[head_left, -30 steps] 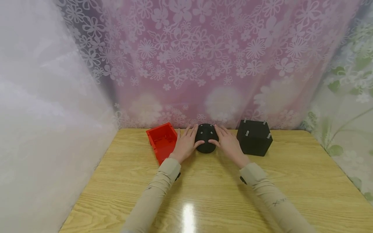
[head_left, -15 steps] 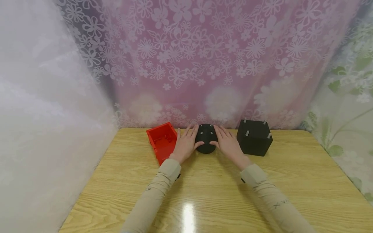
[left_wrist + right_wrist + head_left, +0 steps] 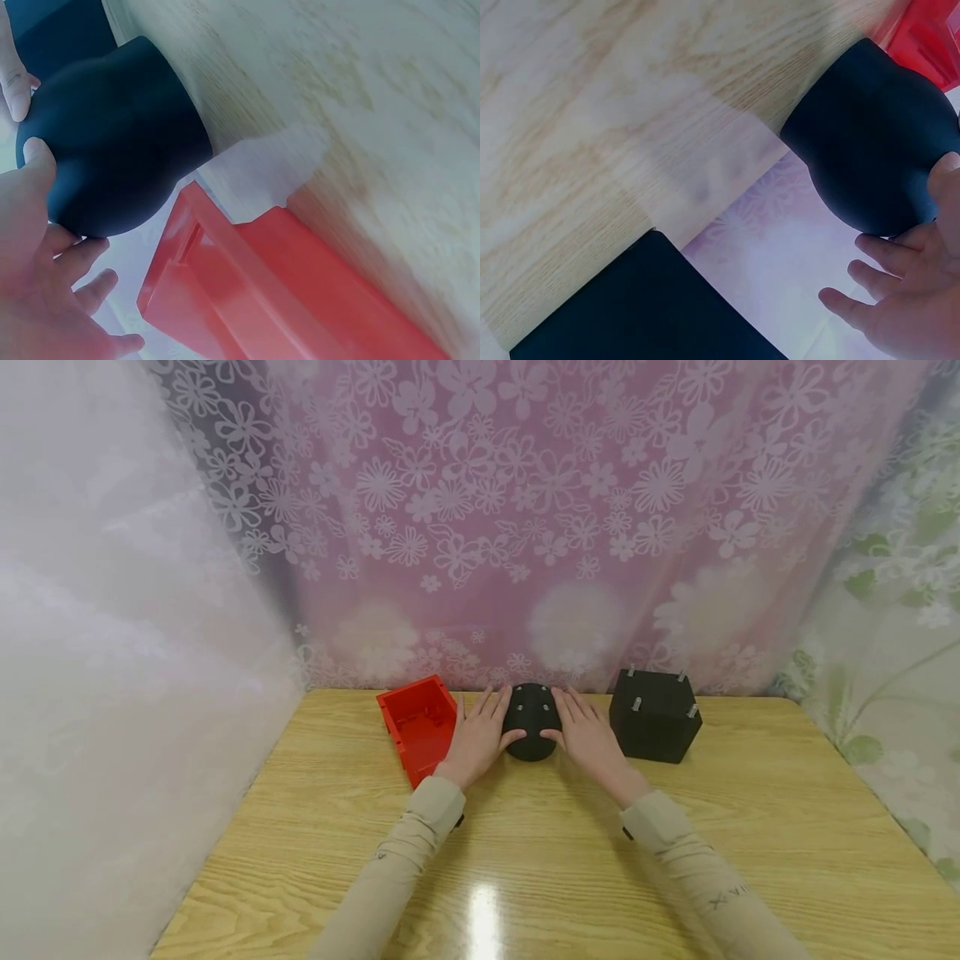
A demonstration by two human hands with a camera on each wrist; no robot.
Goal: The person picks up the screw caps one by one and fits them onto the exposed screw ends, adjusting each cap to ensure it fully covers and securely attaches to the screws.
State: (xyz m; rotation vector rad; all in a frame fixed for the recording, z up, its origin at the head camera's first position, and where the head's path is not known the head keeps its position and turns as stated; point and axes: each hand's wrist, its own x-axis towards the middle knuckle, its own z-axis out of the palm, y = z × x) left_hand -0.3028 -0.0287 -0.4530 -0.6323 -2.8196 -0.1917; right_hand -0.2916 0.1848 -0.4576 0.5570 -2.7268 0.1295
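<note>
A black, round, bulging pot-like piece (image 3: 532,727) with several small metal pegs on top is between the two hands at the table's far edge. The left hand (image 3: 480,739) holds its left side, thumb at the front and index finger farther back. On the right side the right hand (image 3: 595,739) holds it the same way. In the left wrist view, the smooth black piece (image 3: 112,142) narrows to a straight-sided base, and the other fingers (image 3: 97,291) are spread off it. Whether its base touches the table cannot be made out.
An open red box (image 3: 420,735) lies tilted beside the left hand. Right of the right hand stands a black block (image 3: 654,718) with metal pegs on top. The wooden table (image 3: 555,877) ends at a pink flowered curtain (image 3: 480,527).
Both hands and the black pot-like piece have shifted slightly toward the person. The red box and black block have stayed where they were.
</note>
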